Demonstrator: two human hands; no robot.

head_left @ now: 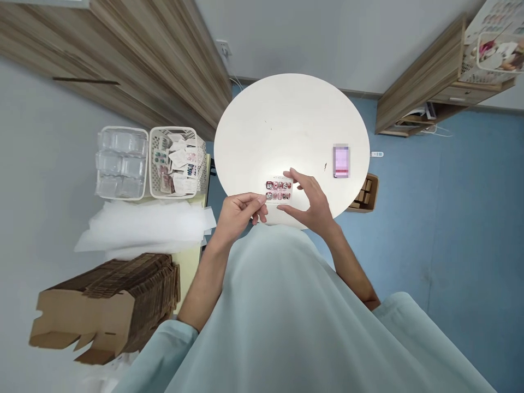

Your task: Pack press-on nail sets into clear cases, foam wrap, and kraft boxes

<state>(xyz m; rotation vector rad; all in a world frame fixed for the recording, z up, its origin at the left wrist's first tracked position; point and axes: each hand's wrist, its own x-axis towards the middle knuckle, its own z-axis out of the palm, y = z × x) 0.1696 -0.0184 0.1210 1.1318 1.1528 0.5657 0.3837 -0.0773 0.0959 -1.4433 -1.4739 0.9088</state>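
Observation:
A small clear card of press-on nails, with two rows of red, pink and patterned nails, is held just above the near part of the round white table. My left hand pinches the card's left edge between thumb and fingers. At the card's right side is my right hand, its thumb and fingers spread wide apart. The right fingertips come close to the card's upper right corner; whether they touch it I cannot tell.
On the round white table lies a phone at the right. To the left stand a basket of clear boxes, a basket of nail cards, white sheets and folded cardboard boxes. A small carton sits beyond the table's right edge.

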